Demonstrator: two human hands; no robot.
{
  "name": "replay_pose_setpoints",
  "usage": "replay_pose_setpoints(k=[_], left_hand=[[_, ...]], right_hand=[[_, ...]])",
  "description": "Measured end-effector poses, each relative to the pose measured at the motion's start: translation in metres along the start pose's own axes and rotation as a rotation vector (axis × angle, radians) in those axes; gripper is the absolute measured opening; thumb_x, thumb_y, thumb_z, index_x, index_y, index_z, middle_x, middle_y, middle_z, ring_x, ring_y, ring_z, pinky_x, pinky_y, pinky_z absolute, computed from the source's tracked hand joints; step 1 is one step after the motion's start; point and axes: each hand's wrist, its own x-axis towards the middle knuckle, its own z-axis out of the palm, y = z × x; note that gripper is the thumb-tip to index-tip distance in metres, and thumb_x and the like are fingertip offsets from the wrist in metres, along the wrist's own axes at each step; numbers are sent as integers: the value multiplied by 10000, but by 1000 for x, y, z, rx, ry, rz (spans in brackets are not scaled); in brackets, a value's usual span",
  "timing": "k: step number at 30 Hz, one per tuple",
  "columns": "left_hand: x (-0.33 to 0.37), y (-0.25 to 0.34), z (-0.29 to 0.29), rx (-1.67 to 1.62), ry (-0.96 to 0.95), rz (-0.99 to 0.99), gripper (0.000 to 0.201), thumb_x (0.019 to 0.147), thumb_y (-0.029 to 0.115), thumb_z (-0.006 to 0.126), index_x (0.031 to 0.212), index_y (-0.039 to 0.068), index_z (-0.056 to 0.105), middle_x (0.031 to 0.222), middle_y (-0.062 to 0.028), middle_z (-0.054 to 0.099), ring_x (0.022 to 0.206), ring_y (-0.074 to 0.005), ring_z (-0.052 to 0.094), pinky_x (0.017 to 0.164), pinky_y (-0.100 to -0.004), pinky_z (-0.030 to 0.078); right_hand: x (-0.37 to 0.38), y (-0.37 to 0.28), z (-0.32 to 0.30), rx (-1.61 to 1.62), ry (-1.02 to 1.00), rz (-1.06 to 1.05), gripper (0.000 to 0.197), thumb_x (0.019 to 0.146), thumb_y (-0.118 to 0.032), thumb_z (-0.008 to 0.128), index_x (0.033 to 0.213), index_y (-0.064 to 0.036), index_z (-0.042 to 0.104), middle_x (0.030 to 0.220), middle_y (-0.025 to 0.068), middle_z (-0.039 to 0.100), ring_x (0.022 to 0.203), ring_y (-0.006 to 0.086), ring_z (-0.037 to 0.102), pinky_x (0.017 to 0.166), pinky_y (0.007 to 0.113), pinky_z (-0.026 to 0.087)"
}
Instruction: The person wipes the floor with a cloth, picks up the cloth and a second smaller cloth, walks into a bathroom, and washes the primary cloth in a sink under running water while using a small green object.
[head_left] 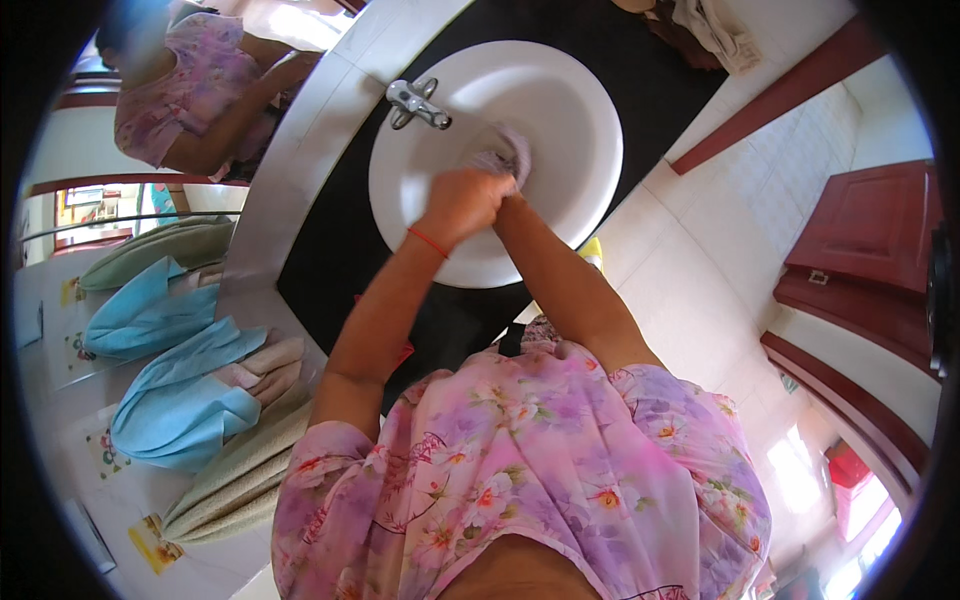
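My left hand [468, 202], a red string round its wrist, is closed in a fist over the white oval washbasin [590, 190]. My right hand [511, 206] presses close against it and is partly hidden behind it. A crumpled pale lilac-grey cloth [512, 152] is gripped between the two hands. Its loose end sticks out beyond my fingers toward the basin's far side. The chrome tap [416, 103] stands on the basin's rim, up and left of my hands. I cannot make out whether water runs from it.
A black countertop [325, 240] surrounds the basin. Along the left wall hang a light blue towel [180, 410] and a beige towel [240, 475], below a mirror [150, 225]. Bundled cloths [715, 35] lie at the far right counter corner. A dark red cabinet [865, 225] stands to the right.
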Motion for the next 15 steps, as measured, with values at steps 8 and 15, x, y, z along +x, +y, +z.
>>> replay_pose_setpoints(k=[8,15], left_hand=[[-94,3,45,-969,171,-477,194,874,160,524,1016,58,607,743,-28,580,625,-109,531,582,-267,449],[-57,-3,153,-1088,204,-351,224,867,172,528,1041,38,574,858,-31,590,710,-101,528,626,-266,450]], right_hand=[[-16,-9,-41,-257,485,-333,151,683,-230,594,619,-99,630,650,99,595,700,275,593,645,399,425],[-20,-62,-65,-224,292,-401,126,664,-219,613,678,-96,635,737,108,609,780,288,587,767,398,446]])
